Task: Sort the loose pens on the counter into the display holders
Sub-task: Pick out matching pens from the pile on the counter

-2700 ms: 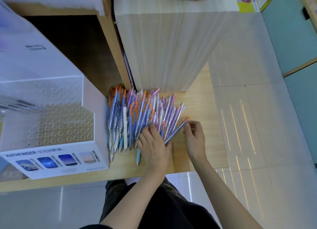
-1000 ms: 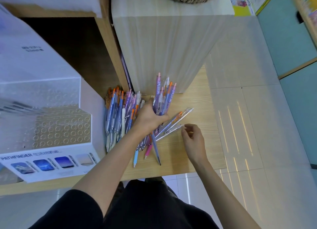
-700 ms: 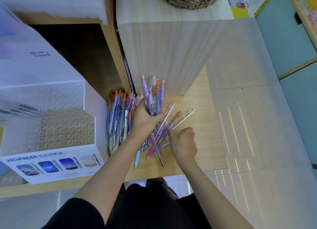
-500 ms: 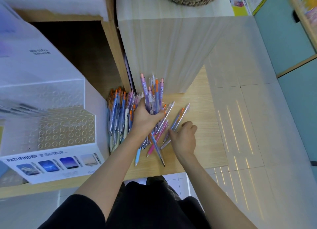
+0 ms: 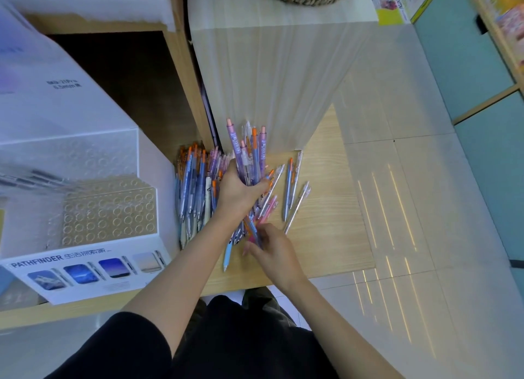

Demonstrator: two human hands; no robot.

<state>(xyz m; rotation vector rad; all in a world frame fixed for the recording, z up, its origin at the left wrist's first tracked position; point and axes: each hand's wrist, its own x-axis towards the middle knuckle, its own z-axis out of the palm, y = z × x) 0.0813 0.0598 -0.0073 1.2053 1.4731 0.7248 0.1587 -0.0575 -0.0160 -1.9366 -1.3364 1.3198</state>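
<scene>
Dozens of pens (image 5: 195,186) lie heaped on the counter (image 5: 334,237), just beside the holder (image 5: 110,211). Left hand (image 5: 236,195) wrapped round a bundle (image 5: 251,152), caps up, points down: a full fist. Right hand (image 5: 273,252) at the bundle's lower ends, fingers curled in among the points. Whether it pinches one pen or only nudges them level, cannot tell.

Step in hand, as I read it: squaring up a handful before it goes to the holder. To do it well, loosen the fist a little and tap the points on the wood so they come even, clips all one way. Better to take fewer than a fistful, since each hole looks sized for one pen. Several pens hang half out of the bottom of the grip and could slip.

Edges: three strays (image 5: 293,188) lie apart to the right, toward the counter's right edge — a careless sweep could roll them to the floor (image 5: 425,208). Cabinet wall (image 5: 269,81) stands close behind the bundle, so little room to tip it back. Holder's front rows of holes look bare, but they lie left, past the heap — best path is up and over, not across. Front edge sits close under the right wrist.
</scene>
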